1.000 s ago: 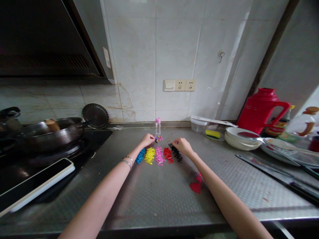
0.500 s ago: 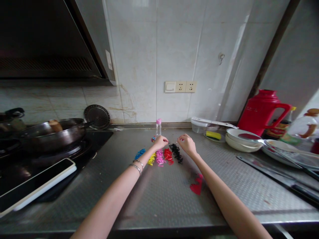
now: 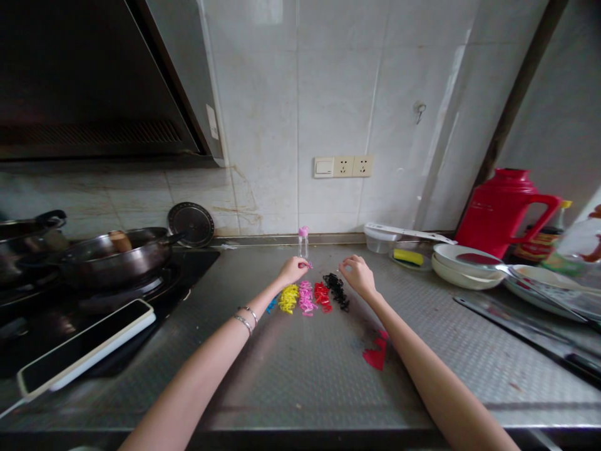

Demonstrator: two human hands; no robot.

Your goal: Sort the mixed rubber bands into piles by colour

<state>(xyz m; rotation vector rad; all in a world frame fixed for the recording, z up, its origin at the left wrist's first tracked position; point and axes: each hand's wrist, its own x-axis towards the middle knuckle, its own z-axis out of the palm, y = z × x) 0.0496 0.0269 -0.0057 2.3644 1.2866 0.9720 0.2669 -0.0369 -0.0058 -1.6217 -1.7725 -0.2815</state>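
At the far left a phone [image 3: 87, 347] lies slanted on the dark hob [image 3: 192, 272], close to its front edge. Behind it a wok [image 3: 113, 254] sits on the burner, and a round lid [image 3: 191, 224] leans on the tiled wall. The steel counter [image 3: 300, 382] begins at the right edge of the hob. Its front edge is well apart from my hands, with my two forearms crossing the metal between.

My left hand [image 3: 292, 270] is low at the far end of a row of small plastic pieces, fingers curled and the tips together. A tiny pink bit shows at the tips, but I cannot tell if it is pinched. Just behind the fingertips stands a small clear bottle [image 3: 303, 243] with a pink cap, near the back edge of the counter.

The row goes like this: blue pile [image 3: 271, 305], half hidden by my wrist, then yellow pile [image 3: 288, 298], pink pile [image 3: 306, 297], red pile [image 3: 322, 295] and black pile [image 3: 339, 290]. Each is just beside the next. The row is well apart from the hob.

My right hand [image 3: 359, 275] is at the far end of the black pile, fingers bent in and the tips close together. I see nothing between them.

A red scrap [image 3: 375, 357] lies alone beside my right forearm. Further right, a clear container [image 3: 381, 238], a sponge [image 3: 407, 256], stacked bowls [image 3: 462, 263] and a red thermos jug [image 3: 502, 210] stand along the back. A long knife [image 3: 526, 329] lies slanted toward the right edge, well apart from the piles.
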